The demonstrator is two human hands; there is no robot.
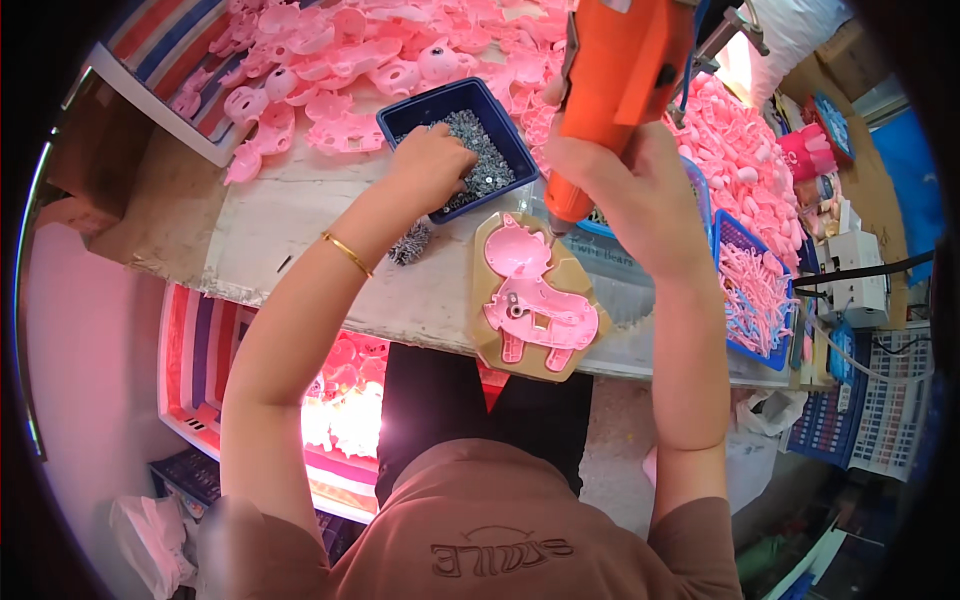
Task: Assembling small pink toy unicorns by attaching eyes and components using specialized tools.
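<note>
My left hand (430, 168) reaches into a dark blue bin (522, 160) of small silver screws (488, 158). Its fingers are curled down among the screws, and their tips are hidden. In my right hand (640, 195) is an orange power screwdriver (622, 75), pointing downward with its tip just above the upper right of a tan fixture (490, 340). Seated in that fixture is a pink animal-shaped toy shell (555, 318), with a rounded head piece (515, 252) at its top and a small dark ring part in the body.
Pink shell pieces (345, 55) heap across the back of the table. More pink parts (735, 150) pile up at the right, near a blue basket (745, 335) of thin pink and blue pieces. A small clump of screws (410, 243) lies beside the screw bin.
</note>
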